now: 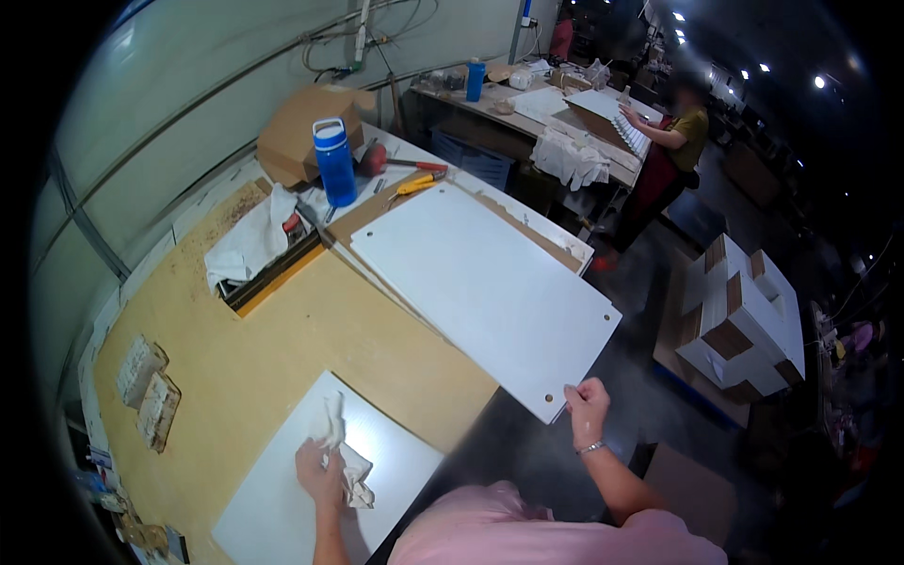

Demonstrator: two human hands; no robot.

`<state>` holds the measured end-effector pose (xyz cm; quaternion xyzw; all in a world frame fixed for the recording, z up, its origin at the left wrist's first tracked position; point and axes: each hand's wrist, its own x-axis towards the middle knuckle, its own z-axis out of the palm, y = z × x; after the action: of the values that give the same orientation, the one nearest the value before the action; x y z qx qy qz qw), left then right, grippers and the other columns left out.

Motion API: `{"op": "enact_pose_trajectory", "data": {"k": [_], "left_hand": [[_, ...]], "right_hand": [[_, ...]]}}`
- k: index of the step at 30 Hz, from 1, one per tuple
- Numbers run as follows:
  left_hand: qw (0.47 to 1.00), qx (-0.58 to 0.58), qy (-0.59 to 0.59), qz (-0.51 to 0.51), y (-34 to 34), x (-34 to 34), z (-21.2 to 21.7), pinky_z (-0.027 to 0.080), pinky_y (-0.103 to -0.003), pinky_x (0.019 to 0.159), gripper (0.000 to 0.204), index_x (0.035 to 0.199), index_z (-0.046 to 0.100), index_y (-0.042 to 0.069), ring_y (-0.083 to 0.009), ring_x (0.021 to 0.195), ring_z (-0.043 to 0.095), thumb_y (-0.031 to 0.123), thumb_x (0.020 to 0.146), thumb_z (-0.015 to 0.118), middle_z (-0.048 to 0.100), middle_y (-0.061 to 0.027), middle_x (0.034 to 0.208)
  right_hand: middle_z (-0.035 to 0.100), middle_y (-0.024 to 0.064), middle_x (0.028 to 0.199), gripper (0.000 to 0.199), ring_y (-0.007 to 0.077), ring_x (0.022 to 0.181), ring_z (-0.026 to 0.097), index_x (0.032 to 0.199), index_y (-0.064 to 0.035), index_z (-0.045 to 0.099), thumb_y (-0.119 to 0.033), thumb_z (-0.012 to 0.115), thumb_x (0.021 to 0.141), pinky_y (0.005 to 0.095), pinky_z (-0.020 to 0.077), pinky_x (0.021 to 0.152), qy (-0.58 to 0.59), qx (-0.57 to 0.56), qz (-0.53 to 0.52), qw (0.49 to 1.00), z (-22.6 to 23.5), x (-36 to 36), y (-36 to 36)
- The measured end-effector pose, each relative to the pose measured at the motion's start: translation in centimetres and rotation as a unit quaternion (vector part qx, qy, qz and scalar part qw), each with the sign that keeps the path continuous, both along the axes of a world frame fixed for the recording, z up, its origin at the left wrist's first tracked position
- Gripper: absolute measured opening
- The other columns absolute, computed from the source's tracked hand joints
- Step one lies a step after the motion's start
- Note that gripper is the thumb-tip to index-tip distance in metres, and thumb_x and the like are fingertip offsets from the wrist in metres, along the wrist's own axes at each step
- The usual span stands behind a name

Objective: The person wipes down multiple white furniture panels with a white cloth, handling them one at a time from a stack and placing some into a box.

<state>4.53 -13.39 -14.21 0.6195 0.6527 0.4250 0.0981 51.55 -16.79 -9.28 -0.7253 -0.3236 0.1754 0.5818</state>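
My left hand (318,471) is closed around a white cloth (356,476), over a white panel (273,499) that lies on the near part of the tan tabletop. One end of the cloth sticks out above the fingers and the rest hangs below. To the right, my right hand (588,407) grips the near right corner of another white panel (480,282). That panel has small holes near its corners and lies on top of others, with its near end reaching past the table edge.
A blue bottle (336,169), a red-handled mallet (375,160) and a yellow cutter (416,183) stand or lie beyond the panels. A tool box (273,278) with a white rag sits left of them. Two worn blocks (158,410) rest at left. Another person (673,141) works at a far table.
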Motion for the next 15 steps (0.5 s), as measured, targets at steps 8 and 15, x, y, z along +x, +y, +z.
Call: {"op": "enact_pose_trajectory", "data": {"k": [8,15], "left_hand": [[0.935,-0.17,-0.287,-0.122,5.4,7.0,4.6,0.043,-0.027,0.06,0.013,0.087,0.068,-0.001,-0.0101,0.066,0.054,0.009,0.079,0.066,0.06,-0.0028,0.069],[0.835,-0.308,-0.374,-0.261,11.5,14.1,4.6,0.046,-0.024,0.061,0.013,0.092,0.068,-0.003,-0.0095,0.068,0.056,0.008,0.086,0.063,0.063,-0.0034,0.077]], "right_hand": [[0.053,-0.0001,0.063,0.028,0.007,0.051,0.05,0.073,-0.0085,0.048,-0.013,0.074,0.084,0.0235,0.0392,0.043,0.156,-0.039,-0.031,0.986,-0.7,0.2,0.4],[0.056,0.0004,0.072,0.026,0.0064,0.054,0.048,0.083,-0.0075,0.05,-0.012,0.076,0.081,0.0232,0.0379,0.043,0.051,-0.001,-0.103,0.993,-2.5,6.1,5.0]]}}
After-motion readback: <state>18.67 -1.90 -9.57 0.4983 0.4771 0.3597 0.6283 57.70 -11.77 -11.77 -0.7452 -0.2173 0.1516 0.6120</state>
